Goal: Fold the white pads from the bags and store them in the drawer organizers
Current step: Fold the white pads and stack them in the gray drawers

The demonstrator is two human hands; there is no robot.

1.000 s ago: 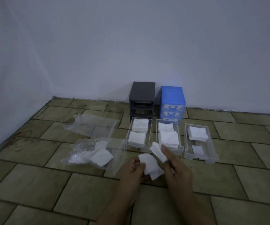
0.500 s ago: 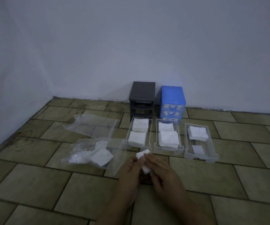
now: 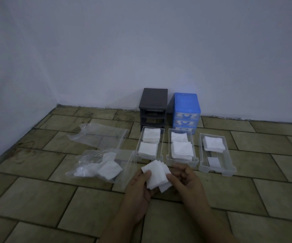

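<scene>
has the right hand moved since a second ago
Yes. The right hand has dropped back toward the person, away from the middle clear drawer, and now pinches the white pads together with the left hand.

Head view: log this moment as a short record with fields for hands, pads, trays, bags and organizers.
hands: left hand and right hand both pinch the held pads
trays: left tray two stacks; middle tray two stacks; right tray one stack plus a small flat piece
bags: near bag holds pads; far bag looks empty
organizers: grey organizer, drawers out; blue organizer
</scene>
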